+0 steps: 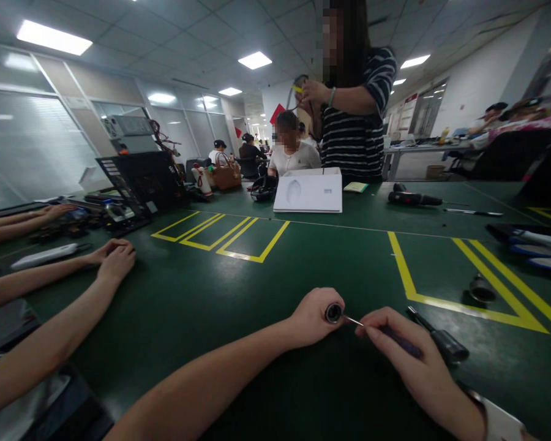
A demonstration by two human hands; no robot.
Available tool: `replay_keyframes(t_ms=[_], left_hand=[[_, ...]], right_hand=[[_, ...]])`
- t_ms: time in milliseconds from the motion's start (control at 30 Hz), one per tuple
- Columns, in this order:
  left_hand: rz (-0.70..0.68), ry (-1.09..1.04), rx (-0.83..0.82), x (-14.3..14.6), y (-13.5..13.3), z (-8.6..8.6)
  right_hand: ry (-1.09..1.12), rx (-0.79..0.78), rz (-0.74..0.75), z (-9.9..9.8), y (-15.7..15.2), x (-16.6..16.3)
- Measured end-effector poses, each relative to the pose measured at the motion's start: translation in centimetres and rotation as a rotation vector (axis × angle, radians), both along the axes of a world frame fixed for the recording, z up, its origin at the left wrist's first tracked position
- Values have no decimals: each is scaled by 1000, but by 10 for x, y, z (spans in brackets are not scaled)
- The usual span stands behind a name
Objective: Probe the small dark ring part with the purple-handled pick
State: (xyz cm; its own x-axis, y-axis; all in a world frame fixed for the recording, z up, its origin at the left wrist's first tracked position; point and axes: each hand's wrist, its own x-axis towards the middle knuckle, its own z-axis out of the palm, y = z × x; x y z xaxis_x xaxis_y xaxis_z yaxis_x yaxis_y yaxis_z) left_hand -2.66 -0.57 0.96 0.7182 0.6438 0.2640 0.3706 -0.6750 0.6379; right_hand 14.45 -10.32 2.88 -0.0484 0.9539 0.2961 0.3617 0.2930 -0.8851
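My left hand point(313, 317) is wrapped round a small metal cylinder with an open round end point(333, 313); the rest of the cylinder is hidden in my fist. In my right hand point(406, 346) lies a thin screwdriver point(401, 343), gripped by its dark handle between thumb and fingers. Its narrow shaft points left at the cylinder's side, though whether the tip touches is hard to see. Just past my right hand a dark tubular part with a slim stem point(447, 344) lies on the table. Farther right sits a short metal ring-shaped part point(482, 289).
Yellow tape outlines point(468, 309) mark the green table point(239, 294). A white box point(308, 191), a dark power screwdriver point(414, 198) and a pen point(472, 212) lie toward the back. At left rest another person's clasped hands point(114, 260). Someone in a striped shirt point(353, 141) stands opposite.
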Motion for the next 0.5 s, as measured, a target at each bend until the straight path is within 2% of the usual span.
replay_keyframes(t_ms=[167, 233, 300, 500], left_hand=[[-32, -13, -17, 0, -2, 4], [-26, -21, -16, 0, -3, 4], [-12, -3, -5, 0, -2, 4], [34, 97, 97, 0, 0, -2]], right_hand=[[358, -173, 12, -3, 9, 3], [420, -198, 16, -6, 10, 2], [382, -169, 5, -7, 9, 2], [9, -56, -28, -4, 0, 1]])
